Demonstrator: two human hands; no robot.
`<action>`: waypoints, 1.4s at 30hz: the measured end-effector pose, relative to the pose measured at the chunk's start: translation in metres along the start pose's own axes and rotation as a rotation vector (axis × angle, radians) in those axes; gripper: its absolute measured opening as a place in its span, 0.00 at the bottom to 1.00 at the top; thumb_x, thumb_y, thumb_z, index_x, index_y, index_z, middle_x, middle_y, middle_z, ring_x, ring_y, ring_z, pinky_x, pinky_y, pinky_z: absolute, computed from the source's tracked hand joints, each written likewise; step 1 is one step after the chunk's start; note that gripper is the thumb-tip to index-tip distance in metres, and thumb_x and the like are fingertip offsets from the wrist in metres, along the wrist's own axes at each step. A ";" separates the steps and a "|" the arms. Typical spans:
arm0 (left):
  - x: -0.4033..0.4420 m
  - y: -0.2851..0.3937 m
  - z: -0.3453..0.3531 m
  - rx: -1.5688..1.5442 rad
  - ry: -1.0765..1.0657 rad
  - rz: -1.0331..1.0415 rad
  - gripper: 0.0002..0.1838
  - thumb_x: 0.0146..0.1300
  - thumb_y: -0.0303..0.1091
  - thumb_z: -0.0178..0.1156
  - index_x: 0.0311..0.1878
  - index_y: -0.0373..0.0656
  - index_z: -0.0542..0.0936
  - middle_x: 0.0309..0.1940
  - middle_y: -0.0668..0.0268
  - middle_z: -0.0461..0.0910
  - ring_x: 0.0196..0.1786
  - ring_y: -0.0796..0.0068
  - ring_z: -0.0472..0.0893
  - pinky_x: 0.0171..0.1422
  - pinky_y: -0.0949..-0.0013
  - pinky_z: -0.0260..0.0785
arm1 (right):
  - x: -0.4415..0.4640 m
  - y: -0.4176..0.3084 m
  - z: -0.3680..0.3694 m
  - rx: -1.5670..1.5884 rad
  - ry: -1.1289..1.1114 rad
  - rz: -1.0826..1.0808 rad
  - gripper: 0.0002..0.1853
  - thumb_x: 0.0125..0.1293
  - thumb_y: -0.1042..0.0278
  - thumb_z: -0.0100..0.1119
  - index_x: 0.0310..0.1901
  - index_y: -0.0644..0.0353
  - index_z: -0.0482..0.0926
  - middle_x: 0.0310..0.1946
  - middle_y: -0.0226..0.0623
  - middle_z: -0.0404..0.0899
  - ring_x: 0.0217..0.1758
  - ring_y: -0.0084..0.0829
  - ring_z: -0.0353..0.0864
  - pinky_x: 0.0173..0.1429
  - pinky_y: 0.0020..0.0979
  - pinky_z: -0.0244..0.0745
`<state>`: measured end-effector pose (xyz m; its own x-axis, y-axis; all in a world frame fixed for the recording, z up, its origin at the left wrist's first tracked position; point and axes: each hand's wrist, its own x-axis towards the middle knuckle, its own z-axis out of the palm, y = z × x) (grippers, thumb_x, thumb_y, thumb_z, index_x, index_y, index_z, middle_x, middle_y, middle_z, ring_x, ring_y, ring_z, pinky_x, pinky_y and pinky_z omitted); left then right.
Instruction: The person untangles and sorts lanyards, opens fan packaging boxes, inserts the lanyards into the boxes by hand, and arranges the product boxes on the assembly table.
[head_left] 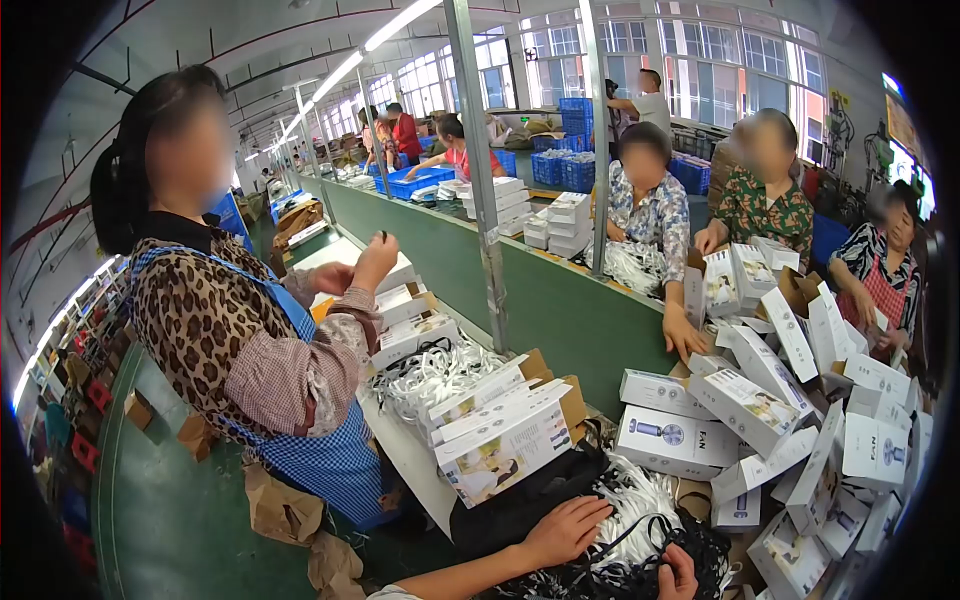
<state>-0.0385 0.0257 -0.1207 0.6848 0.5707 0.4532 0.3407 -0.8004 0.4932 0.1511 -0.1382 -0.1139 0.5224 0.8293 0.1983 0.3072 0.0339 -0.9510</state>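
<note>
My left hand [568,530] reaches in from the bottom edge, palm down. Its fingers are stretched out and rest on a heap of white straps [638,500]. At the lower edge, my right hand [677,573] is partly cut off by the frame. Its fingers are curled beside black straps [706,555], and whatever they hold is hidden. Black cloth [540,495] lies just behind my left hand. Beyond it, several white printed cartons [510,445] stand in a row with brown flaps raised.
Many white fan boxes [675,440] are piled on the right, some tilted. A green conveyor belt [560,300] runs behind, with metal posts [480,180] beside it. A co-worker in a blue checked apron [320,460] stands left; other people work across the belt.
</note>
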 end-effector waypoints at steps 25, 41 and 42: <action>0.003 0.011 -0.008 0.056 -0.015 0.029 0.20 0.60 0.31 0.56 0.57 0.41 0.74 0.56 0.60 0.73 0.59 0.60 0.71 0.64 0.62 0.63 | -0.007 -0.020 -0.010 -0.045 -0.098 -0.024 0.16 0.64 0.73 0.56 0.54 0.64 0.75 0.49 0.38 0.76 0.50 0.29 0.75 0.54 0.26 0.68; 0.023 0.068 0.014 -0.251 -0.326 0.279 0.30 0.56 0.38 0.62 0.62 0.40 0.67 0.53 0.56 0.73 0.54 0.57 0.73 0.56 0.60 0.68 | -0.008 -0.055 -0.023 -0.507 -0.070 -0.227 0.21 0.59 0.72 0.60 0.56 0.61 0.73 0.56 0.44 0.71 0.55 0.41 0.72 0.59 0.35 0.66; 0.017 0.068 0.027 -0.222 -0.479 0.264 0.34 0.57 0.41 0.62 0.64 0.39 0.63 0.52 0.56 0.72 0.53 0.57 0.73 0.56 0.60 0.67 | -0.009 -0.049 -0.022 -0.528 -0.103 -0.202 0.23 0.59 0.71 0.61 0.57 0.61 0.73 0.57 0.45 0.70 0.57 0.44 0.70 0.61 0.38 0.64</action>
<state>0.0132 -0.0239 -0.0994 0.9602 0.1700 0.2214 0.0117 -0.8171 0.5764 0.1492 -0.1598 -0.0635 0.3403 0.8862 0.3144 0.7622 -0.0642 -0.6442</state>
